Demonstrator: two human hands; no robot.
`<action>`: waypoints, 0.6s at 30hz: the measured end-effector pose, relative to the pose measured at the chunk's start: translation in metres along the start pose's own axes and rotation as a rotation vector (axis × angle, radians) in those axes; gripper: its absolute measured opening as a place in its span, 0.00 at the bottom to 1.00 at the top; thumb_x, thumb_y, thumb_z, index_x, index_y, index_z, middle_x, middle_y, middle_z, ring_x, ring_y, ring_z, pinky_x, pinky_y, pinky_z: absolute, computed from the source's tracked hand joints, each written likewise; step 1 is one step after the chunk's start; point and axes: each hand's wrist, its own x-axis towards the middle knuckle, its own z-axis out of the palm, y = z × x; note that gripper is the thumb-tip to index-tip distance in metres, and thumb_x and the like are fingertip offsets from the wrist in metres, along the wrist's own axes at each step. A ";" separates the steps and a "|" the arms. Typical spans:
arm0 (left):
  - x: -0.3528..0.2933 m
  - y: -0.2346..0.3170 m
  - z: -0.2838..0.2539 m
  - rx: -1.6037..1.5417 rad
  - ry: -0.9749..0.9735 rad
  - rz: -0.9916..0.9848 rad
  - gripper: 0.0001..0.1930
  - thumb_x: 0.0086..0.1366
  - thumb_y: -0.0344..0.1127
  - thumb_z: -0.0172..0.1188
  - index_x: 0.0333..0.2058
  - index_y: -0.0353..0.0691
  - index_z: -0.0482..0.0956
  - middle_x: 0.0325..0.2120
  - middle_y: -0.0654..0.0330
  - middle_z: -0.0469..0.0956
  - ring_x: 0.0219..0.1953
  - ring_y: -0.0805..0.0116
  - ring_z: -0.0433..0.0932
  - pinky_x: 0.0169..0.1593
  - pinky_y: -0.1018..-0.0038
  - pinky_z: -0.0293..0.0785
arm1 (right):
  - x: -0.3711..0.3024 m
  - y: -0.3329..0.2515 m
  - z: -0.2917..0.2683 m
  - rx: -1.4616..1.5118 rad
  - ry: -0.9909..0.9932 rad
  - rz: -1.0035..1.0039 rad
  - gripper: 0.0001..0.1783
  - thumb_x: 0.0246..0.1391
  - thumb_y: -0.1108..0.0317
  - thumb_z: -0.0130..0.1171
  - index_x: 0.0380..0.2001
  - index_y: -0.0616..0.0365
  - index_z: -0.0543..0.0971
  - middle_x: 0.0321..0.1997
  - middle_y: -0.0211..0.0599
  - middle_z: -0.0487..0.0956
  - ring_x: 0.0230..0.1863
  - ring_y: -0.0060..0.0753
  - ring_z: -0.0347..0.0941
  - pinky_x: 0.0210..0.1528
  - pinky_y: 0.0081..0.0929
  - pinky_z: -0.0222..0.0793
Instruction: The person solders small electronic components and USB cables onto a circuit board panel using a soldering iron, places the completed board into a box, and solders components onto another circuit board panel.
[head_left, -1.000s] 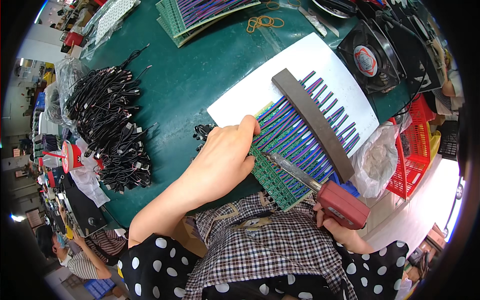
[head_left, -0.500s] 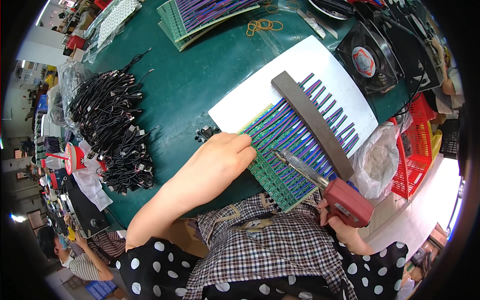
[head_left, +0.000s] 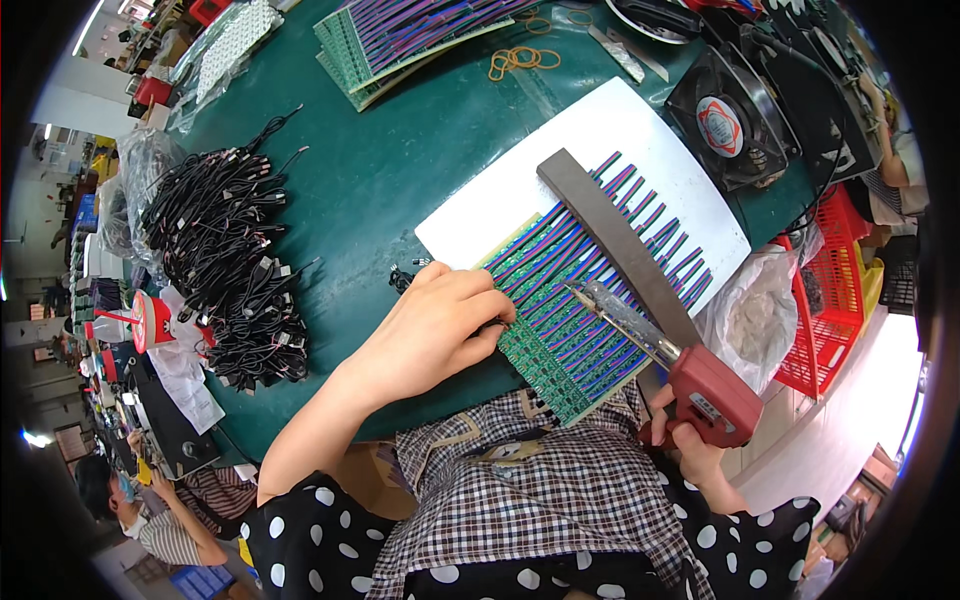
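Observation:
A green circuit board panel [head_left: 545, 370] carries rows of flat blue, red and black wires and lies partly on a white board [head_left: 500, 200]. A dark grey bar [head_left: 620, 245] rests across the wires. Pinched at the panel's left edge, my left hand [head_left: 435, 325] has its fingers closed; a small dark piece shows at the fingertips, too hidden to name. My right hand [head_left: 690, 450] grips a red soldering gun [head_left: 715, 398] by its handle. Its metal tip hangs over the middle of the panel, pointing up and left. Small black cable ends [head_left: 402, 278] lie just beyond my left hand.
On the left lies a heap of black cables [head_left: 225, 260]. More wired panels [head_left: 390, 50] are stacked at the far side, near rubber bands [head_left: 522, 62]. To the right stand a black fan [head_left: 722, 125], a plastic bag [head_left: 748, 310] and a red crate [head_left: 835, 290].
The soldering gun has moved slightly right, and its tip has shifted off toward the bar. My left hand has turned a little at the panel's edge, fingers still closed.

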 end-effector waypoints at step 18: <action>-0.002 -0.008 0.014 0.025 0.146 0.035 0.07 0.51 0.28 0.62 0.29 0.41 0.74 0.26 0.61 0.69 0.32 0.61 0.70 0.39 0.68 0.65 | 0.000 0.003 -0.003 0.056 -0.022 -0.057 0.29 0.55 0.62 0.59 0.56 0.65 0.63 0.46 0.48 0.72 0.26 0.29 0.70 0.26 0.21 0.66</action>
